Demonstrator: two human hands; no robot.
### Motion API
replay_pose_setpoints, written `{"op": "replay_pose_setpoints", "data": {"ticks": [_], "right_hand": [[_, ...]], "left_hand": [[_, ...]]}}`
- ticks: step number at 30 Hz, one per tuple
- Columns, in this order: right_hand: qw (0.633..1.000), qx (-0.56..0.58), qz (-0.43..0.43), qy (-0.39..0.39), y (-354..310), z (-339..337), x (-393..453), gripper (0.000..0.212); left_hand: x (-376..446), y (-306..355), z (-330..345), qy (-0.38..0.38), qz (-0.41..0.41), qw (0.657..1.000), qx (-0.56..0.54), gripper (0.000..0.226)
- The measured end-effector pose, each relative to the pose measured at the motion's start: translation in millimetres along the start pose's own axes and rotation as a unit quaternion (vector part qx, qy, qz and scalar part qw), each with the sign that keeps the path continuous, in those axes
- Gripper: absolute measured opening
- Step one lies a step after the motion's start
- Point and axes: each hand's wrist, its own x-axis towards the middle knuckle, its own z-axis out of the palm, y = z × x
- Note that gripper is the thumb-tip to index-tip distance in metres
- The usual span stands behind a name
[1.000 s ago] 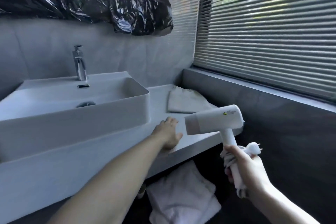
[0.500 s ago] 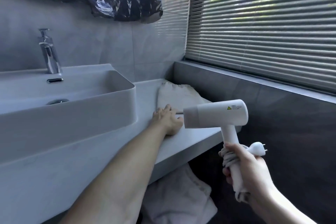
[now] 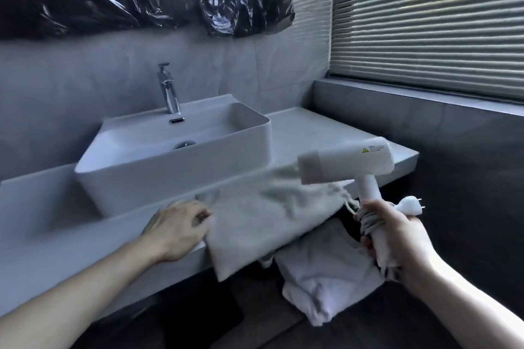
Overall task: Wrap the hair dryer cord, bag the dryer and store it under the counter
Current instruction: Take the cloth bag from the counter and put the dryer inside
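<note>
Gripping dryer (image 3: 346, 163) handle upright, nozzle pointing left: right hand (image 3: 397, 238) | left hand (image 3: 177, 228) pinching bag (image 3: 266, 218)

The left hand (image 3: 177, 231) lies at about 7 o'clock of the view, palm down, its forearm coming in from the lower left corner. Its fingers (image 3: 202, 214) are curled and pinched together, pointing toward 2 o'clock. The right hand (image 3: 397, 238) is at 4 o'clock, closed in a fist, knuckles up, its forearm running out to the lower right corner.
</note>
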Motion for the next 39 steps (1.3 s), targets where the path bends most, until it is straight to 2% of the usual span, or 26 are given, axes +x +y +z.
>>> {"op": "replay_pose_setpoints", "data": {"ticks": [5,9,12,16,20,22,23,26,27,29,31,32,34,39], "right_hand": [[0.997,-0.063,-0.005,-0.046,4.0,22.6,-48.6,0.034],[0.993,-0.077,0.004,-0.092,7.3,49.6,-86.8,0.028],[0.988,-0.087,0.004,-0.124,10.8,67.6,-112.3,0.027],[0.982,-0.083,0.018,-0.169,12.3,85.5,-136.2,0.018],[0.978,-0.055,0.067,-0.192,13.1,103.6,-150.2,0.013],[0.976,-0.088,0.043,-0.193,17.9,111.6,-151.7,0.016],[0.976,-0.097,0.032,-0.194,20.9,115.3,-151.5,0.018],[0.974,-0.106,0.037,-0.198,26.9,126.5,-157.4,0.025],[0.974,-0.101,0.040,-0.197,30.2,129.1,-159.1,0.027],[0.974,-0.104,0.039,-0.197,37.3,132.5,-162.2,0.024],[0.975,-0.099,0.049,-0.192,41.2,135.5,-169.8,0.021],[0.977,-0.087,0.060,-0.185,41.6,136.8,-175.3,0.020],[0.978,-0.067,0.079,-0.180,40.1,136.8,-187.4,0.016],[0.968,-0.043,0.126,-0.212,33.6,118.6,-204.8,0.021]], "left_hand": [[-65.4,-108.3,-25.4,-0.038,-0.103,0.992,0.055,0.039],[-87.9,-153.6,-30.1,-0.073,-0.176,0.979,0.076,0.074],[-93.9,-174.3,-28.1,-0.083,-0.208,0.973,0.061,0.086],[-102.4,-198.7,-26.1,-0.059,-0.225,0.969,0.082,0.064],[-115.5,-230.0,-32.1,-0.027,-0.289,0.944,0.158,0.047],[-117.6,-228.8,-34.9,0.004,-0.305,0.941,0.146,0.046],[-118.6,-219.8,-35.3,0.038,-0.292,0.950,0.106,0.049],[-128.1,-166.5,-33.7,0.117,-0.206,0.971,-0.022,0.045],[-133.7,-146.4,-32.0,0.111,-0.186,0.975,-0.051,0.045],[-144.9,-110.9,-27.4,0.072,-0.171,0.980,-0.071,0.060],[-151.5,-87.2,-21.6,0.038,-0.168,0.985,-0.028,0.075],[-152.1,-81.9,-17.9,0.035,-0.166,0.985,0.004,0.073],[-151.3,-78.5,-11.9,0.042,-0.165,0.985,0.027,0.053],[-158.7,-90.9,-18.2,0.065,-0.186,0.974,-0.110,0.018]]}}
